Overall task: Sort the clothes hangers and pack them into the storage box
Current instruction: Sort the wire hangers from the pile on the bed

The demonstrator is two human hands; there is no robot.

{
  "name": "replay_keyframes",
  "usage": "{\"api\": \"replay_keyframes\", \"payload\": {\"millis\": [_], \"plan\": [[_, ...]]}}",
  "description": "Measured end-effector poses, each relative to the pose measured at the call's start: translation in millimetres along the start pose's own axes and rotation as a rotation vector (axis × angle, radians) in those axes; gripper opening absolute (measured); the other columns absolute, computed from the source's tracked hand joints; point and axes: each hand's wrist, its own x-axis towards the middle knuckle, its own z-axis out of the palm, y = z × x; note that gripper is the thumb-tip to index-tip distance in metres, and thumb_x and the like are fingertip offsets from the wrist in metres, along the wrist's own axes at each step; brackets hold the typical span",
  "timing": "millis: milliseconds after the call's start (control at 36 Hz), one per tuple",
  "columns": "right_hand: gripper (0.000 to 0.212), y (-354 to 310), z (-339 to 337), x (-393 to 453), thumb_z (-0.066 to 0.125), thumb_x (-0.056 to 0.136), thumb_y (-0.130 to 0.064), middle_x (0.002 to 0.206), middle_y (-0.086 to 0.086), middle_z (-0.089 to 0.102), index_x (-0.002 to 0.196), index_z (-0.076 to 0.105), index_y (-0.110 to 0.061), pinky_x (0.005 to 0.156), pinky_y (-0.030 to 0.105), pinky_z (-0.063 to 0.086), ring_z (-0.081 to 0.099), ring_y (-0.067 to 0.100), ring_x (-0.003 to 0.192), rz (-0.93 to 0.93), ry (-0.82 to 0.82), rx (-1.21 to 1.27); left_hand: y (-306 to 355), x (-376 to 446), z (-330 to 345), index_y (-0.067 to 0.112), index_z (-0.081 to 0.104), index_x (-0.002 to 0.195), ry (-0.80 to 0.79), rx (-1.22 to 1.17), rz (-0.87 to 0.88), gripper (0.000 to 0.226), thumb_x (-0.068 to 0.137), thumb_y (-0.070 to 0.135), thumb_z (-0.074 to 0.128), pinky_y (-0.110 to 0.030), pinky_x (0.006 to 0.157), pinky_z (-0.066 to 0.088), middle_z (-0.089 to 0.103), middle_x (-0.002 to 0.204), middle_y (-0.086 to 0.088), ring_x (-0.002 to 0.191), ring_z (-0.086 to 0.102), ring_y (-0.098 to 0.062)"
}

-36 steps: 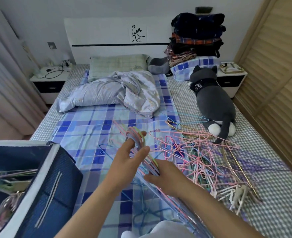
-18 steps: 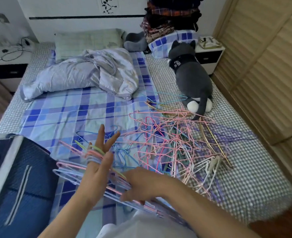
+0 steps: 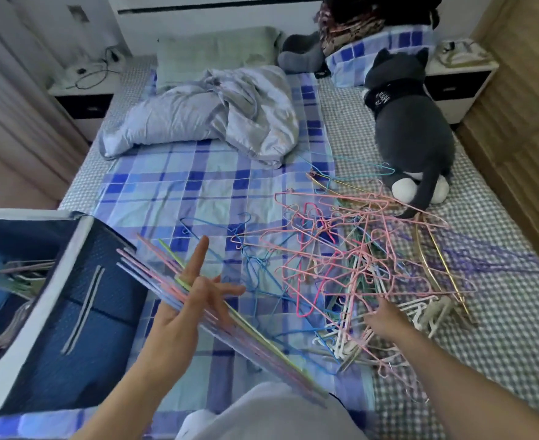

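Note:
My left hand (image 3: pixel 185 309) holds a bundle of thin pink, blue and green hangers (image 3: pixel 261 347) over the blue plaid sheet. Its index finger and thumb stick out, and the bundle slants from the box corner down to my lap. My right hand (image 3: pixel 385 319) reaches into the near edge of the tangled hanger pile (image 3: pixel 350 258), fingers among white and pink hangers, no grip visible. The dark blue storage box (image 3: pixel 81 249) with a white rim stands at the left and has several hangers (image 3: pixel 20 274) inside.
A grey plush cat (image 3: pixel 411 128) lies just beyond the pile on the right. A crumpled quilt (image 3: pixel 217 112) and a pillow (image 3: pixel 211 49) are further up the bed. Loose blue hangers (image 3: pixel 255 265) lie between my hands. A wooden wardrobe (image 3: pixel 522 100) lines the right side.
My right hand let go of the bundle and moved right into the pile. My left hand alone now carries the bundle, with its far end nearer the box.

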Motion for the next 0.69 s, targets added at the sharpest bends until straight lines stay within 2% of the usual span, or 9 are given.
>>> {"api": "replay_keyframes", "payload": {"millis": [83, 139, 250, 306, 361, 472, 556, 611, 694], "plan": [[0.087, 2.3, 2.6, 8.4, 0.064, 0.092, -0.027, 0.157, 0.020, 0.033, 0.159, 0.009, -0.020, 0.095, 0.038, 0.043, 0.050, 0.033, 0.121, 0.042, -0.074, 0.106, -25.3, 11.5, -26.5, 0.036, 0.083, 0.090, -0.010, -0.075, -0.291, 0.049, 0.072, 0.079, 0.069, -0.053, 0.104, 0.049, 0.073, 0.104, -0.021, 0.095, 0.075, -0.030], [0.076, -10.2, 6.0, 2.6, 0.061, 0.096, -0.020, 0.156, 0.021, 0.032, 0.157, 0.016, -0.014, 0.097, 0.037, 0.043, 0.047, 0.036, 0.128, 0.003, -0.115, 0.117, -15.6, 5.1, -28.0, 0.026, 0.080, 0.111, -0.034, -0.036, -0.279, 0.052, 0.090, 0.066, 0.056, -0.058, 0.107, 0.042, 0.076, 0.110, -0.017, 0.109, 0.071, -0.031], [0.040, -24.1, 14.0, -11.1, 0.041, 0.107, -0.019, 0.121, 0.016, 0.061, 0.145, 0.047, -0.009, 0.056, 0.024, 0.036, 0.053, 0.018, 0.077, -0.172, 0.004, 0.160, -0.2, -26.0, -22.7, 0.024, 0.071, 0.128, -0.079, 0.011, -0.048, 0.048, 0.101, 0.044, 0.037, -0.043, 0.116, 0.027, 0.058, 0.147, 0.002, 0.148, 0.036, -0.010], [0.036, -28.5, 20.3, -18.1, 0.040, 0.108, -0.020, 0.103, 0.005, 0.063, 0.140, 0.055, -0.011, 0.055, 0.023, 0.036, 0.048, 0.008, 0.067, -0.279, 0.046, 0.217, -2.5, -23.0, -25.9, 0.033, 0.065, 0.134, -0.083, 0.037, 0.041, 0.046, 0.102, 0.039, 0.032, -0.044, 0.120, 0.025, 0.052, 0.151, 0.007, 0.151, 0.029, -0.009], [0.029, -36.7, 24.2, -28.3, 0.043, 0.107, -0.020, 0.107, 0.001, 0.067, 0.128, 0.064, -0.019, 0.067, 0.030, 0.047, 0.057, 0.011, 0.078, -0.364, 0.050, 0.179, 3.9, -20.1, -25.9, 0.044, 0.052, 0.143, -0.082, 0.041, 0.079, 0.047, 0.098, 0.049, 0.038, -0.041, 0.120, 0.028, 0.053, 0.151, 0.007, 0.150, 0.032, -0.013], [0.027, -47.4, 26.1, -42.2, 0.049, 0.104, -0.024, 0.116, 0.001, 0.071, 0.122, 0.069, -0.025, 0.088, 0.037, 0.051, 0.065, 0.021, 0.100, -0.492, 0.041, -0.005, 21.0, -19.0, -19.3, 0.048, 0.018, 0.158, -0.183, 0.118, 0.207, 0.060, 0.102, 0.056, 0.038, -0.029, 0.121, 0.021, 0.072, 0.125, -0.004, 0.145, 0.042, -0.015], [0.025, -63.4, 12.1, -58.8, 0.047, 0.105, -0.026, 0.100, -0.003, 0.071, 0.114, 0.070, -0.024, 0.078, 0.033, 0.049, 0.065, 0.018, 0.090, -0.484, 0.057, -0.014, 35.6, -8.3, -12.0, 0.046, 0.049, 0.145, -0.262, 0.057, 0.220, 0.053, 0.099, 0.069, 0.035, -0.036, 0.124, 0.020, 0.065, 0.128, -0.024, 0.138, 0.051, -0.013], [0.025, -75.3, 6.1, -64.8, 0.045, 0.105, -0.024, 0.084, 0.003, 0.067, 0.101, 0.069, -0.019, 0.067, 0.031, 0.043, 0.062, 0.024, 0.079, -0.463, 0.065, -0.020, 35.7, 7.6, -11.9, 0.043, 0.043, 0.150, -0.271, -0.004, 0.183, 0.048, 0.106, 0.055, 0.028, -0.043, 0.123, 0.023, 0.073, 0.099, -0.022, 0.122, 0.065, -0.026], [0.027, -87.6, 8.0, -66.2, 0.041, 0.104, -0.025, 0.085, 0.013, 0.066, 0.098, 0.065, -0.014, 0.063, 0.033, 0.037, 0.061, 0.032, 0.079, -0.402, 0.078, -0.128, 21.3, 31.2, -17.9, 0.050, 0.028, 0.154, -0.228, -0.074, 0.108, 0.048, 0.111, 0.028, 0.022, -0.048, 0.122, 0.027, 0.063, 0.057, -0.015, 0.094, 0.073, -0.040]]}}
